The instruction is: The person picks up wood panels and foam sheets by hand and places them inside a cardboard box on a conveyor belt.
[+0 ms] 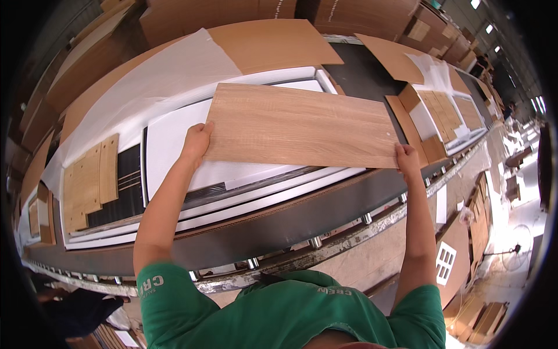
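Note:
A wide wood-grain board spans the space between my two hands. My left hand grips its left edge, and my right hand is closed on its lower right corner. Under the board lies an open cardboard carton with white foam edging and a white panel. At the carton's left end sit several lighter wooden boards on a dark panel. The board hides much of the carton's middle, and I cannot tell whether it touches what is below.
A conveyor with metal rollers carries the carton. Translucent foam sheet drapes over its raised flap. Another open carton with wooden boards stands to the right. Stacked brown cartons line the far side. A fan stands at the lower right.

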`<state>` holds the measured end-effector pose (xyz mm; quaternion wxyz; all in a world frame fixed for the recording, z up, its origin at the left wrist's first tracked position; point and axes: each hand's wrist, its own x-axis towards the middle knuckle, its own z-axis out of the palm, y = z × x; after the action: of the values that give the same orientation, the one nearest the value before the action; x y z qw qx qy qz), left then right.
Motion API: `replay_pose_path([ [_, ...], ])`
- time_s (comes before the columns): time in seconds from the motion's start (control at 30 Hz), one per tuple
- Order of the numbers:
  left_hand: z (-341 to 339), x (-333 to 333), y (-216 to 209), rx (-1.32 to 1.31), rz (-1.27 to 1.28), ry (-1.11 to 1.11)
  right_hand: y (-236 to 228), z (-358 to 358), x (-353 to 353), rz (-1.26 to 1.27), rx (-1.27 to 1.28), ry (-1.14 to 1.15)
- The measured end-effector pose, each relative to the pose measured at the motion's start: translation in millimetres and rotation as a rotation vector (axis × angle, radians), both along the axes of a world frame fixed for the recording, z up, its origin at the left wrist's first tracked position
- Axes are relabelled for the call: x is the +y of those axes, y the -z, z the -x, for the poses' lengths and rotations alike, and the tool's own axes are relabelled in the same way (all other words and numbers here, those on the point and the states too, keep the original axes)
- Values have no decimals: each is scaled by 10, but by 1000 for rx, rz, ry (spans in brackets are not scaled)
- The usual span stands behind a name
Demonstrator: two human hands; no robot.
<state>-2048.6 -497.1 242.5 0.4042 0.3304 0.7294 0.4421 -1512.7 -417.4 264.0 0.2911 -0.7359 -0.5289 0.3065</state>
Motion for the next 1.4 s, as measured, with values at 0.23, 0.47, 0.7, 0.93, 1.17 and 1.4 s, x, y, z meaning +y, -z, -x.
replay_pose_path([
  [0.23, 366, -808, -197, -112, -41, -298, -351, 785, 214, -295, 155, -234],
  [0.47, 688, -1057, -504, -9, -179, -358, -382, 1085, 345, 296, 758, -401],
  [0.7, 1900, 548, -833, 42, -322, -243, -426, 1377, 118, 51, 1095, -193],
  [0.93, 2327, 1824, -34, 1413, -48, -336, -415, 1164, 182, -67, 1269, -6],
  [1.17, 2291, 2005, 73, 1035, 320, -51, -161, 490, 353, -169, 1247, -140],
  [1.4, 1630, 599, -244, 752, -626, -190, -410, 1028, 364, -160, 1282, 19],
])
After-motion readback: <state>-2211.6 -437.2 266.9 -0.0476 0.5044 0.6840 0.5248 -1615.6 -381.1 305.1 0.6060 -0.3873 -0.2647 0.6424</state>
